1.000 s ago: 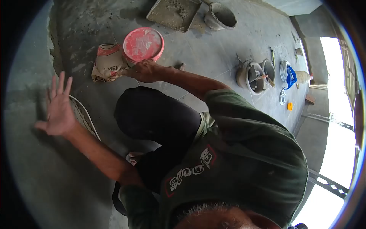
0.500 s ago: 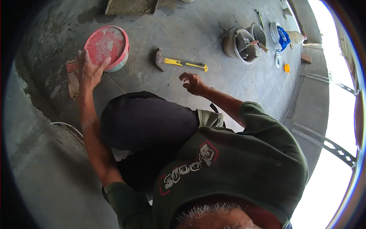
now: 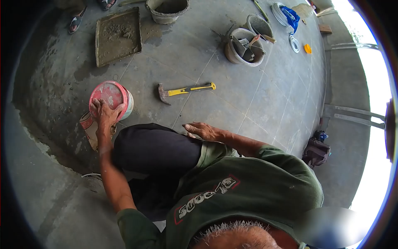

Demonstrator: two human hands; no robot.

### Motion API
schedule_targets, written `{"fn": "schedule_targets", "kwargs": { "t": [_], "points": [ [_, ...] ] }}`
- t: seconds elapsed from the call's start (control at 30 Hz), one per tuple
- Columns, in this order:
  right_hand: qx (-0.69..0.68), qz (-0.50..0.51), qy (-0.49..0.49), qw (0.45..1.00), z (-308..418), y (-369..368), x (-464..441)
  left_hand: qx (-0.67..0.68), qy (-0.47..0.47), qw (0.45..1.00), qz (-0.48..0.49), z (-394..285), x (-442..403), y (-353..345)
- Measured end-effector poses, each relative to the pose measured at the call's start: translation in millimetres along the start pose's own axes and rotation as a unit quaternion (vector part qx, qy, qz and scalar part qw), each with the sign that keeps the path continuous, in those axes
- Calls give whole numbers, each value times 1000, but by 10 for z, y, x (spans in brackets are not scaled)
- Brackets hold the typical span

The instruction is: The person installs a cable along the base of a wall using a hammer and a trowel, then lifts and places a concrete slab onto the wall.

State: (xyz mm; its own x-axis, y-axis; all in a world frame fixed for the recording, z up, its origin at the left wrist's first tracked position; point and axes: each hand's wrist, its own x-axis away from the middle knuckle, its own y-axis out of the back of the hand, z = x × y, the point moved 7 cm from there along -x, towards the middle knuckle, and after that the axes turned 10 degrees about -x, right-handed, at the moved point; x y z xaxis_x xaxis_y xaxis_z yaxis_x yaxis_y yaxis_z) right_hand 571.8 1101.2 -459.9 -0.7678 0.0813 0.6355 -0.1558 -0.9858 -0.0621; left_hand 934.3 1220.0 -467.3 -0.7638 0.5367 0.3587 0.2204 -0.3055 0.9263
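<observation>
A round bucket with a stained red lid [image 3: 111,92] and pale side stands on the floor at the left. My left hand [image 3: 106,115] rests on the near edge of that lid, fingers spread flat and thumb apart. Close to my bent knee, my right hand [image 3: 204,131] is held with fingers extended, and nothing shows in it. Between the bucket and the right side lies a claw hammer [image 3: 188,89] with a yellow and black handle, touched by neither hand. A crumpled paper bag [image 3: 90,130] lies beside the bucket, partly behind my left hand.
A shallow tray [image 3: 98,43] of wet mortar and a mortar-coated bucket [image 3: 166,17] are farther off. Another person's sandalled foot [image 3: 76,23] shows at top left. A tool-filled bucket [image 3: 232,58], coiled white cable [image 3: 294,43] and a dark bag [image 3: 316,151] are rightward.
My left hand has shifted from the bucket's side edge onto its lid. My right hand has drawn back from the hammer toward my knee. The view has tilted to show more floor beyond.
</observation>
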Motion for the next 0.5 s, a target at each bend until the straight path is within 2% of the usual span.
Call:
{"fn": "schedule_targets", "kwargs": {
  "t": [0.03, 0.1, 0.17, 0.43, 0.5],
  "points": [
    [36, -44, 92, 994, 481, -33, 58, -5, -1, 1000, -6, 23, -23, 26],
    [131, -10, 240, 962, 1124, -301, 78, -15, -41, 999, 23, 40, -30, -32],
    [271, -7, 281, 921, 1463, -761, 186, -16, -41, 999, 11, 30, -10, -3],
    [255, -38, 325, 910, 1484, -908, -7, 2, -42, 999, 5, -17, 46, 105],
    [299, -38, 468, 830, 1672, -980, 135, 2, -49, 999, 9, -22, 58, 163]
  ]
}}
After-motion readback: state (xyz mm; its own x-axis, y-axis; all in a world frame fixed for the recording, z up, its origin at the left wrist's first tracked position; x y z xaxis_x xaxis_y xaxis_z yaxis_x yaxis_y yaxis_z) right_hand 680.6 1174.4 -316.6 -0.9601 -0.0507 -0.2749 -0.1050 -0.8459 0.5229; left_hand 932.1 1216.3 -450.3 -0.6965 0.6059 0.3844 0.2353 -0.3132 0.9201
